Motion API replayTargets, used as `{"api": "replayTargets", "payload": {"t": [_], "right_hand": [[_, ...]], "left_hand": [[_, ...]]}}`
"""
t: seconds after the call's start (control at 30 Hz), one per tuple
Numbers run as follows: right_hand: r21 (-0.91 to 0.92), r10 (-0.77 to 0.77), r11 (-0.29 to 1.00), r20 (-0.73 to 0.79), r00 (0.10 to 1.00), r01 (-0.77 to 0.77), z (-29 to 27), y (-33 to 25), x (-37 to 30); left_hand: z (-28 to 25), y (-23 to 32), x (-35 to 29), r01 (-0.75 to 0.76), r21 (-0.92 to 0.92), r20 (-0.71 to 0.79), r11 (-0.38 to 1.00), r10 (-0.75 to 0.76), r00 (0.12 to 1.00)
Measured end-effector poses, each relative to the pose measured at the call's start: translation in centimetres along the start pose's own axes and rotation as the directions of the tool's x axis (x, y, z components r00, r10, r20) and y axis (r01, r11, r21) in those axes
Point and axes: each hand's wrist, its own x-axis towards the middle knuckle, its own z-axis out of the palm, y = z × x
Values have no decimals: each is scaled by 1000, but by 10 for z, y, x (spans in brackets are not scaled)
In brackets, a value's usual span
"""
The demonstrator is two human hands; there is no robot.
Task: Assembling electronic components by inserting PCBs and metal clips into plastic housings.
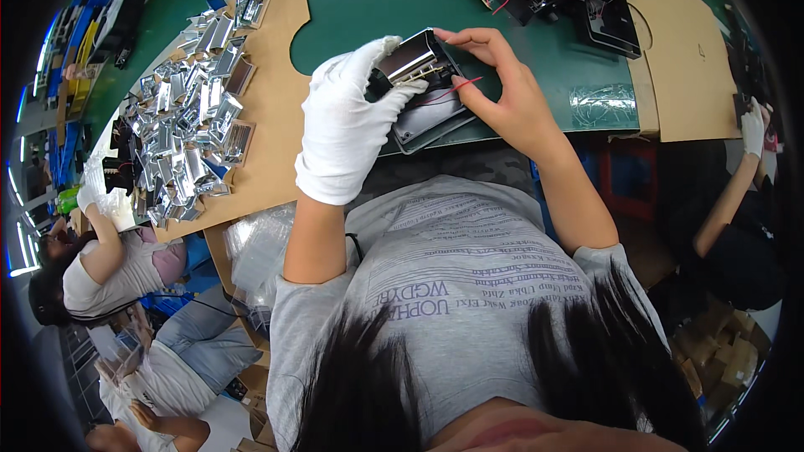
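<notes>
Between my two hands, a black open housing (429, 127) is held tilted above the near edge of the green table. A shiny silver reflector (412, 57) sits in its upper part, with a pale narrow strip (420, 75) along its lower side. My left hand (335, 125), in a white glove, is closed round the left side, its thumb pressing by the strip. My bare right hand (509, 88) grips the right side, index finger at the top corner and thumb lower down. A thin red wire (467, 84) sticks out beside that thumb. The housing's underside is hidden.
Many silver reflectors (188, 117) lie heaped on a cardboard sheet (272, 105) at left. More black housings (599, 12) with red wires stand at the far right, near another cardboard piece (687, 75). Co-workers sit left and right; one gloved hand (752, 130) shows at right.
</notes>
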Motion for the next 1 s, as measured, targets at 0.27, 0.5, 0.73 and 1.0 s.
{"api": "replayTargets", "payload": {"t": [0.27, 0.5, 0.73, 1.0], "right_hand": [[-6, -3, 1000, 18, 1000, 3, -1, 2, 0], [-30, -29, 999, 22, 999, 30, 0, 5, 1], [-45, -38, 998, 20, 999, 39, 2, 9, 0], [-59, -43, 997, 20, 999, 44, 3, 8, -1]], "left_hand": [[-3, -4, 1, -22, 15, 8, 1000, 22, 1000], [-5, -5, -2, 52, 12, 37, 999, -52, 998], [-5, -2, 0, 35, 75, 44, 997, -38, 998], [-6, 22, 15, -171, 539, 341, 825, -28, 940]]}}
